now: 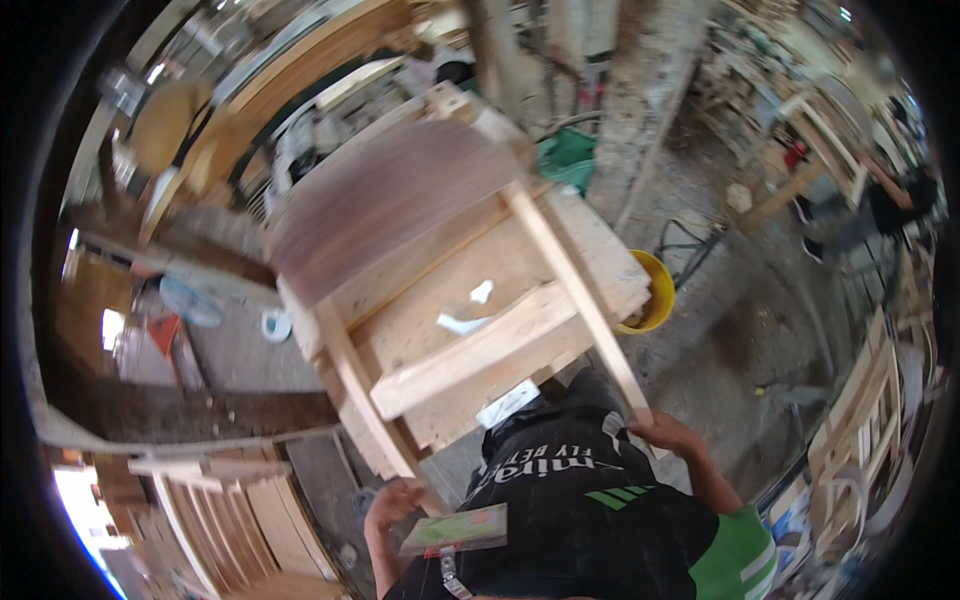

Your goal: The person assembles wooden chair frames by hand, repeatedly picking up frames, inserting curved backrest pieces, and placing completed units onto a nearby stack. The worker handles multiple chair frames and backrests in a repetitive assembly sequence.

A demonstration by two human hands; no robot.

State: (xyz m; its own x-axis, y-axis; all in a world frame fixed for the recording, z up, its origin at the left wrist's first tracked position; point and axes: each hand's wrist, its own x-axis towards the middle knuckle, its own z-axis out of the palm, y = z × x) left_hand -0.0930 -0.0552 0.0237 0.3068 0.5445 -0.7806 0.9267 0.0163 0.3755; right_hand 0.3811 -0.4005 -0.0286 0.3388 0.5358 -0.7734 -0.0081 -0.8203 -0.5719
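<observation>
A pale wooden chair back frame [565, 255] lies tilted over a workbench [612, 240] in front of me. Its far end carries a wide, curved, reddish-brown panel [395, 205], blurred by motion. Two long posts run from the panel toward me, joined by a crossbar [475, 350]. My left hand [396, 508] is closed around the near end of the left post. At the right post's near end, my right hand [668, 433] grips the wood, thumb and fingers around it. Small white scraps [465, 322] show on the bench top between the posts.
A yellow bucket [655, 290] stands against the bench's right side, near a green cloth or bag [568, 158]. Slatted wooden frames [235, 520] sit at lower left, others [858, 430] at right. A co-worker [895, 200] handles a wooden frame at far right.
</observation>
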